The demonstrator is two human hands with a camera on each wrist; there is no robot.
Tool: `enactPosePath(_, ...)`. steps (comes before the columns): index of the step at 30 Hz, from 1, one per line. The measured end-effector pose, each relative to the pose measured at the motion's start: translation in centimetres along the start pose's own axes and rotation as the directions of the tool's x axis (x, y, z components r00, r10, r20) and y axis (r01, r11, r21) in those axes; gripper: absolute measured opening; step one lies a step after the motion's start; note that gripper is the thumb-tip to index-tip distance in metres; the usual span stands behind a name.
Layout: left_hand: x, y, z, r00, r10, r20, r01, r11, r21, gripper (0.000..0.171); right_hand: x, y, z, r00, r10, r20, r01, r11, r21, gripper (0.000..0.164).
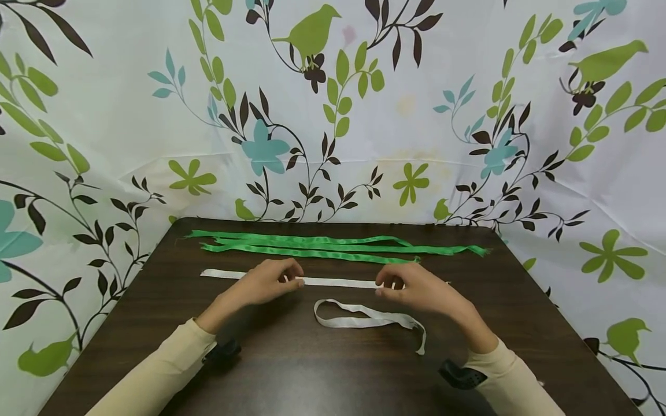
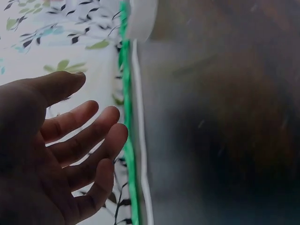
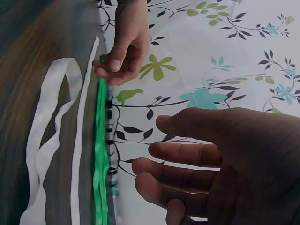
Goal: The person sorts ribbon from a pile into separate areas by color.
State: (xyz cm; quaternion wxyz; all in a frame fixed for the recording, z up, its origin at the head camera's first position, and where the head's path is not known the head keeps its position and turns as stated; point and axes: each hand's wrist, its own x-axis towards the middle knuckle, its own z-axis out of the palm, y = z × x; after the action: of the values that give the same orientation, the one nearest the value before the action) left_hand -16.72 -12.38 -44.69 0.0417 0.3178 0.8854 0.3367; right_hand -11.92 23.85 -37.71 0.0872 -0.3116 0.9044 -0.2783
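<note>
A straight white ribbon (image 1: pixel 338 282) lies across the dark table. Over its left part hovers my left hand (image 1: pixel 267 281), and my right hand (image 1: pixel 416 284) is above its right part, hiding some of it. Both wrist views show the fingers loosely bent and apart, with nothing held in the left hand (image 2: pixel 79 154) or the right hand (image 3: pixel 225 154). A second white ribbon (image 1: pixel 359 322) lies looped and crumpled nearer the front, between the forearms. Behind the straight one, several green ribbons (image 1: pixel 312 245) are laid out lengthwise, side by side.
The brown table (image 1: pixel 291 370) ends at a back edge just beyond the green ribbons. A patterned cloth (image 1: pixel 364 190) with leaves, birds and flowers hangs behind and beside it. Dark wrist devices sit under both sleeves (image 1: pixel 177 352).
</note>
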Motion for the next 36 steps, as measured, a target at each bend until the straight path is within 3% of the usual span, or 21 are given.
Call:
enactPosePath(8,0.3,1.0,3.1,0.999,0.026,0.042,-0.024,0.998,-0.051,0.022,0.6,0.5,1.1,1.0,-0.001,0.025,0.001,1.0,-0.011,0.012)
enactPosePath(14,0.4,1.7,4.6,1.0,-0.01,-0.001,0.01,0.998,-0.067,0.014,1.0,0.4,2.4,0.999,-0.02,0.043,0.021,1.0,-0.014,0.009)
enactPosePath(20,0.3,1.9,5.2,1.0,0.003,0.004,-0.003,0.997,-0.075,0.009,1.6,0.0,4.0,0.998,-0.034,0.055,0.036,0.998,-0.046,0.005)
enactPosePath(29,0.0,3.1,5.3,1.0,0.018,-0.011,-0.017,0.999,0.028,0.01,2.0,-0.7,4.9,0.999,-0.035,0.017,0.036,0.997,-0.066,0.005)
enactPosePath(36,-0.6,4.4,5.4,1.0,0.001,0.031,0.0,0.999,-0.045,0.01,2.7,-1.4,6.9,0.994,-0.079,-0.069,0.07,0.989,-0.13,0.023)
